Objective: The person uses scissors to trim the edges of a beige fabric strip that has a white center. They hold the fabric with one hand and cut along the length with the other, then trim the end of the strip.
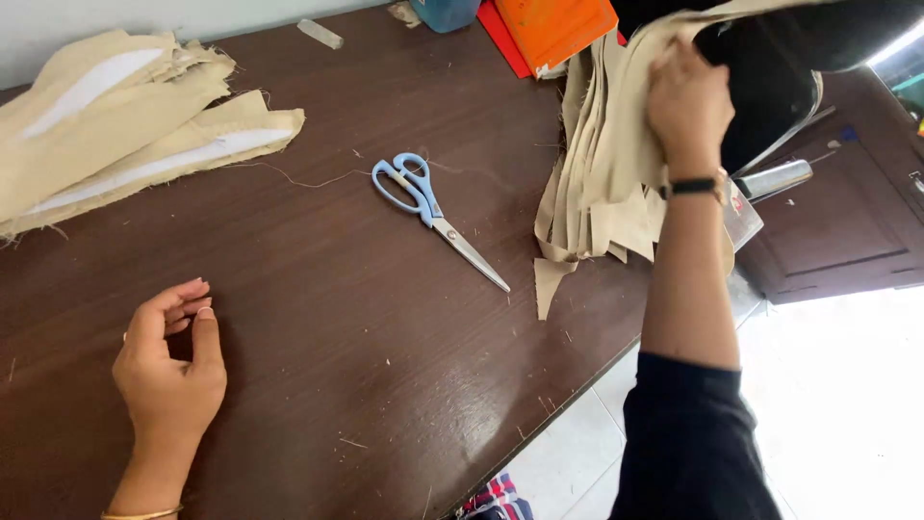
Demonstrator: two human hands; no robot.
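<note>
Your right hand (689, 104) is up at the far side of the table (318, 318), fingers closed on the top layers of a stack of beige cloth strips (597, 183); the palm faces away from you, so you cannot tell how many layers it has. The strips hang down from under that hand and spread onto the table just below your wrist, where a dark watch band (695, 186) sits, and the lowest strip ends in a point toward your near side. Beyond the hand, the cloth rises against a dark bag (760, 77), and to the far left of the hand lies an orange folder (563, 27) over a red sheet (504, 37). Your left hand (171, 361) rests on the bare brown table, holding nothing, its fingers loosely curled with thumb and fingertips close together; a thin bangle (142, 514) circles the wrist. A pair of scissors (433, 214) with light blue handles lies shut between your two hands, nearer the right one, touching neither. Well beyond your left hand, a second pile of beige cloth pieces (115, 125) with white lining lies at the table's far edge.
</note>
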